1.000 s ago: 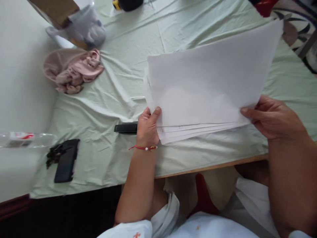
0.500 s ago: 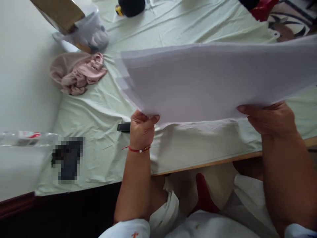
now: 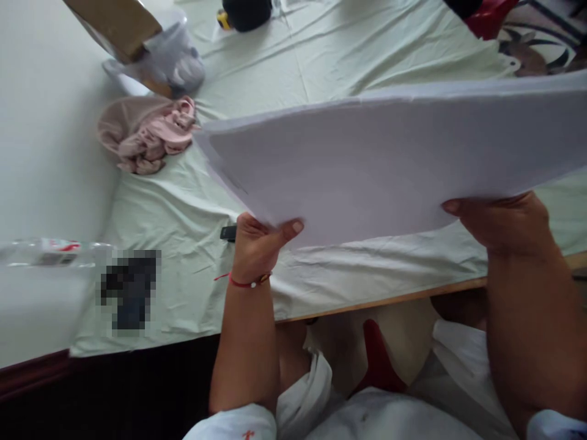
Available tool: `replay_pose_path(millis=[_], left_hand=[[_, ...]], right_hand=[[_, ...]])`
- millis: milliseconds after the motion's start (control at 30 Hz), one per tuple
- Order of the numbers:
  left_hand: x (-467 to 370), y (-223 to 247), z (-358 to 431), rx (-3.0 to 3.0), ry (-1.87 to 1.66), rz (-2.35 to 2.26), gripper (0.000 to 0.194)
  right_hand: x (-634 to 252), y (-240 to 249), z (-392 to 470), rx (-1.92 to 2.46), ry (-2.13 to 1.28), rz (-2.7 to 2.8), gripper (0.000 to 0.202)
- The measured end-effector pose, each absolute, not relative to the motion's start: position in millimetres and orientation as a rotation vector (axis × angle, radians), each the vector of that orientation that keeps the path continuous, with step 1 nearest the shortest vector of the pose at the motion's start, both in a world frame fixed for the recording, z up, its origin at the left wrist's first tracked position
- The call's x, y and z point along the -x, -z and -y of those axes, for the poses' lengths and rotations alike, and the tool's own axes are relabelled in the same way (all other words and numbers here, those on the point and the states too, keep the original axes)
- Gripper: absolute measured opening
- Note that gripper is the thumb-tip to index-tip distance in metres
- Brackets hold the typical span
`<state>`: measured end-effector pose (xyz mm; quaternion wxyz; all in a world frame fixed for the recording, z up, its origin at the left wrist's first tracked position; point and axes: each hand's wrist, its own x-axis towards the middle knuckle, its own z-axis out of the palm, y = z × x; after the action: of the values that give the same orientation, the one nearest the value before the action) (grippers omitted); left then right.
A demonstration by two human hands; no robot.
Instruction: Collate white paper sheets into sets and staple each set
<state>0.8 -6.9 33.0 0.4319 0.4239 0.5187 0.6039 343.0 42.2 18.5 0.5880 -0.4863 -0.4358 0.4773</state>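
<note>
Paper stack (image 3: 389,165) lifted higher off worktop (image 3: 321,275), tilted flatter. Left hand (image 3: 257,247), right hand (image 3: 502,223) pinch near corners. Step: squaring sheets; next needs tapping edge near worktop front edge.

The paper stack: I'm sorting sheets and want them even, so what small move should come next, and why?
Probably tap the paper stack edge-down on the table. The left hand and right hand hold it lifted by its near edge, and the sheets look stepped at the left corner.

Pink cloth (image 3: 147,135) on pale green sheet (image 3: 293,55); cardboard box (image 3: 117,24) behind; clear bottle (image 3: 50,252) left.
</note>
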Motion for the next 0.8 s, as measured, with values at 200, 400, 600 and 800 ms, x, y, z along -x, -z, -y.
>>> replay_pose_path(millis=[200, 400, 600, 800], left_hand=[[2.1, -14.3, -1.8, -1.096, -1.395, -1.364, 0.041], [9.6, -17.0, 7.6, -1.172, -1.408, -1.272, 0.041], [14.5, -11.9, 6.6, -1.191, -1.184, -1.359, 0.047], [14.6, -4.7, 2.8, -1.052, -1.32, -1.265, 0.048]], right_hand=[[-351.1, -7.9, -42.0, 1.289, -1.213, 1.15, 0.052], [-348.6, -4.4, -40.6, 1.364, -0.957, 1.032, 0.044], [-354.2, -6.0, -39.6, 1.404, -0.978, 1.296, 0.048], [-355.0, -6.9, -40.5, 1.244, -1.241, 1.287, 0.051]])
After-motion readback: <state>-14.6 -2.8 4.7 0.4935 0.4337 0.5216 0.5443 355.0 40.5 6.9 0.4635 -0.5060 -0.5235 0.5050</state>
